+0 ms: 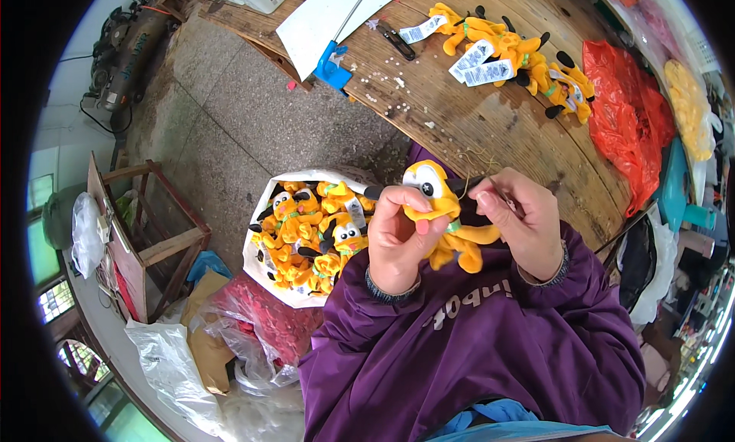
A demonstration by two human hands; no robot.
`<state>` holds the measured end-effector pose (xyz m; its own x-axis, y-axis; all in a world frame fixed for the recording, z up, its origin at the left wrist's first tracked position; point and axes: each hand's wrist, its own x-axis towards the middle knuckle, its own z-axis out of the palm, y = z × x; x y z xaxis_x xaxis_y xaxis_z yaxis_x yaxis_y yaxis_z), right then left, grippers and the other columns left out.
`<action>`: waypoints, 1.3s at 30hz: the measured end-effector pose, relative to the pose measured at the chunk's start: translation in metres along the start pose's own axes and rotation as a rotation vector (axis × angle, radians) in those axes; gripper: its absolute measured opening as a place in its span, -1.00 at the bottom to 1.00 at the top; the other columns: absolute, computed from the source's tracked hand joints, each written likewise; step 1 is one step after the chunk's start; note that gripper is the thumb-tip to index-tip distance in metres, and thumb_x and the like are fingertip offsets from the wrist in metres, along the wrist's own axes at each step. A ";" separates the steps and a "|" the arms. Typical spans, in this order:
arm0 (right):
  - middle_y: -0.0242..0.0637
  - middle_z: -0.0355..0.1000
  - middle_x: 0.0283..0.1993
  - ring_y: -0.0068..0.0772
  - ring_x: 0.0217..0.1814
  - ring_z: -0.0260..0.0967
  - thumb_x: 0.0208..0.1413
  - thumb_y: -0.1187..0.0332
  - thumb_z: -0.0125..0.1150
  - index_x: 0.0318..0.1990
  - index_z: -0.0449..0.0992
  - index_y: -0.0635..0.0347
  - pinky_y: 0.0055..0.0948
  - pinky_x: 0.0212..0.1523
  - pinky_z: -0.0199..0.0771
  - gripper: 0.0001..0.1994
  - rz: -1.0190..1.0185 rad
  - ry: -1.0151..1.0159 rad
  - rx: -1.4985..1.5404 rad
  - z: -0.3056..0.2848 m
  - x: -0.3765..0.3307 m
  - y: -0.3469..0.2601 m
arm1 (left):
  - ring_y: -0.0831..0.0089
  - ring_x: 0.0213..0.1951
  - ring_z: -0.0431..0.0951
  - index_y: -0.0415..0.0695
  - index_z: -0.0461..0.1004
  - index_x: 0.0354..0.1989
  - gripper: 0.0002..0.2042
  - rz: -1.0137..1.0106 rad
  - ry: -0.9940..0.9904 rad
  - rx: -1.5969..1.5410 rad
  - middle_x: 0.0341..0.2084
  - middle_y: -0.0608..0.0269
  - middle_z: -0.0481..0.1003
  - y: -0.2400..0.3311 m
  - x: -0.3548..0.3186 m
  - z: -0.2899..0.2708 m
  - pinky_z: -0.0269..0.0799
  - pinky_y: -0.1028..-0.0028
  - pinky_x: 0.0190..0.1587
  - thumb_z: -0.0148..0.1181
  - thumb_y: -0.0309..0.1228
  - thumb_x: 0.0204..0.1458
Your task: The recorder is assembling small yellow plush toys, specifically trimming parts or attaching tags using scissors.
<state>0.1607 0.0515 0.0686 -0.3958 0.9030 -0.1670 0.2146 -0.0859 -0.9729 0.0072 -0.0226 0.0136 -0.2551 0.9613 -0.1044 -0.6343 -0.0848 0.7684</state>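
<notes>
A yellow plush dog (pixel 458 235) with black ears, big white eyes and a green collar is held up in front of my chest. My left hand (pixel 400 235) grips its head, thumb and fingers pressed at the muzzle. Beside the dog's black ear, my right hand (pixel 528 224) is closed in a pinch. Something thin and dark shows between those fingers, too small to name. Fine loose thread (pixel 481 165) stands out just above that hand.
A white sack (pixel 256 247) full of similar plush dogs stands at my left. More tagged plush dogs (pixel 505 47) lie on the wooden table (pixel 459 124), near a black cutter (pixel 396 42), a blue-handled tool (pixel 331 67) and a red plastic bag (pixel 624 120). A wooden frame (pixel 164 243) stands farther left.
</notes>
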 end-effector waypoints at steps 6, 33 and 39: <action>-0.40 0.39 -0.45 -0.65 -0.50 0.14 0.09 0.49 0.23 -0.31 0.51 0.33 -0.69 -0.46 0.14 -0.92 -0.159 -0.007 -0.092 0.007 0.005 0.001 | 0.51 -0.27 0.40 -0.15 0.32 -0.21 -0.70 -0.025 0.009 -0.051 -0.28 0.27 0.35 0.000 0.001 0.006 0.34 0.60 -0.16 0.14 -0.79 -0.05; -0.42 0.35 -0.47 -0.61 -0.58 0.16 0.10 0.50 0.21 -0.09 0.49 0.33 -0.67 -0.55 0.15 -0.78 -0.072 -0.031 0.125 -0.007 -0.003 -0.002 | 0.41 -0.33 0.49 -0.13 0.27 -0.22 -0.78 -0.234 0.057 -0.410 -0.39 0.22 0.43 0.007 0.003 -0.008 0.38 0.57 -0.20 0.06 -0.71 0.03; -0.34 0.41 -0.47 -0.56 -0.60 0.18 0.03 0.51 0.28 -0.10 0.52 0.34 -0.62 -0.57 0.16 -0.75 -0.259 -0.161 -0.172 -0.006 -0.002 0.004 | 0.37 -0.33 0.52 -0.11 0.25 -0.21 -0.78 -0.218 0.014 -0.429 -0.35 0.15 0.46 0.004 0.002 -0.008 0.42 0.54 -0.23 0.05 -0.68 0.02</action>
<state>0.1675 0.0516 0.0657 -0.5892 0.8067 0.0457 0.2304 0.2220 -0.9474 -0.0021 -0.0234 0.0115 -0.0902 0.9654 -0.2447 -0.9171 0.0153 0.3984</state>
